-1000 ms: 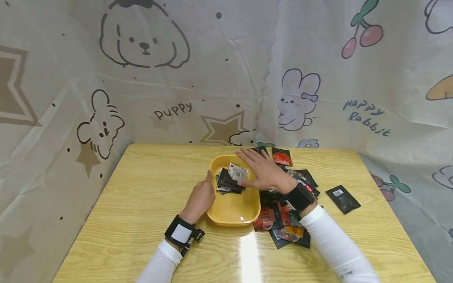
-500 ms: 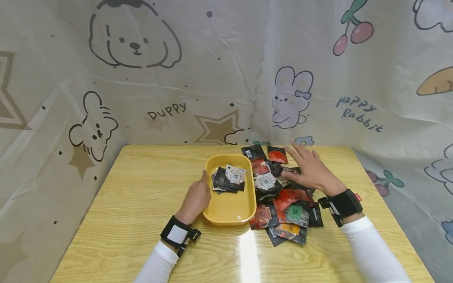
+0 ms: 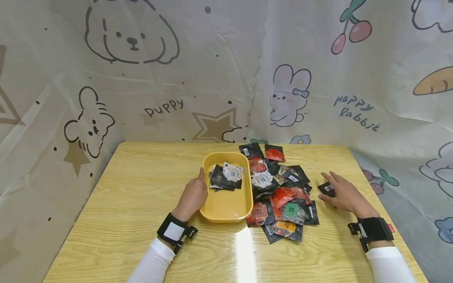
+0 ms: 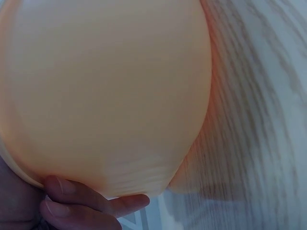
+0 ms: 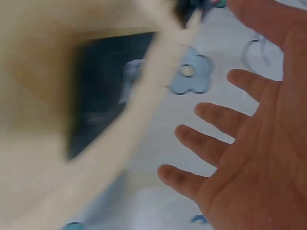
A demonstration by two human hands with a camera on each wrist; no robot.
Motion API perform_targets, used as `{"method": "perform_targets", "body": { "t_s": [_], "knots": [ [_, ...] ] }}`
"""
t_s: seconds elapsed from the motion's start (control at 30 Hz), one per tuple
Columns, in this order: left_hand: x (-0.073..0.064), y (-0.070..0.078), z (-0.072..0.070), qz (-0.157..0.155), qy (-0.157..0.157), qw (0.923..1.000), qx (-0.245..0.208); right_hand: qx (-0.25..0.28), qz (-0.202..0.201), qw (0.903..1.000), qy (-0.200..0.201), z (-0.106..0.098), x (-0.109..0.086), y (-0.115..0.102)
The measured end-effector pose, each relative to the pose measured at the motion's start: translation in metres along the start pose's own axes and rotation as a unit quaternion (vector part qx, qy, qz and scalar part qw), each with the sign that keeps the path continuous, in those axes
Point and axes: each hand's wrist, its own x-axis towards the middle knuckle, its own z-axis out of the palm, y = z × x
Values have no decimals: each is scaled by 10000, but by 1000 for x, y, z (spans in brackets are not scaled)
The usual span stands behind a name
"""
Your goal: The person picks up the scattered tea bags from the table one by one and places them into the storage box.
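Note:
In the head view, my left hand (image 3: 192, 196) holds the left side of a yellow plastic tub (image 3: 226, 214). The left wrist view has its fingers (image 4: 79, 194) against the tub's outer wall (image 4: 110, 96); part of the grip is hidden. Black and white sachets (image 3: 230, 173) lie together inside the tub. My right hand (image 3: 345, 194), holding nothing, hovers over a single black sachet (image 3: 325, 188) with a white label and partly covers it. In the right wrist view its fingers are spread, and the blurred black sachet (image 5: 105, 86) lies apart from them.
Right of the tub, a loose heap of black, red, white and green-labelled sachets (image 3: 283, 196) overlaps on the wooden table (image 3: 148, 165). Two sachets, one with a red patch (image 3: 275, 152), lie at the heap's far end. A printed cloth (image 3: 170, 78) hangs behind the table.
My right hand has moved right, from above the tub across the heap to the lone black sachet. The left hand stays at the tub. The view has shifted slightly.

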Motion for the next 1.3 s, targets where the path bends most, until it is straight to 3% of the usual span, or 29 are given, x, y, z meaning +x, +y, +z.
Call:
{"method": "perform_targets", "body": {
  "t_s": [0.13, 0.27, 0.63, 0.8, 0.93, 1.1, 1.3],
  "knots": [
    [-1, -1, 1, 38, -31, 10000, -34, 248, 133, 9989, -371, 14, -7, 12],
    [-2, -1, -1, 58, -4, 10000, -43, 105, 232, 9991, -342, 20, -8, 14],
    [-3, -3, -1, 164, 13, 9999, -17, -298, 244, 9988, 307, 17, 5, 6],
    [-2, -5, 0, 201, 60, 9998, 47, -282, -153, 9954, 904, 1, 12, -3],
    [-1, -4, 0, 133, -16, 9999, -39, -312, -718, 9871, 1393, -19, 27, -29],
    [-2, -3, -1, 93, -8, 9999, -82, -215, -1448, 9716, 1859, -44, 51, -87],
    [-1, -2, 0, 41, -14, 10000, -84, 30, -2185, 9568, 1916, -57, 79, -159]
  ]
}}
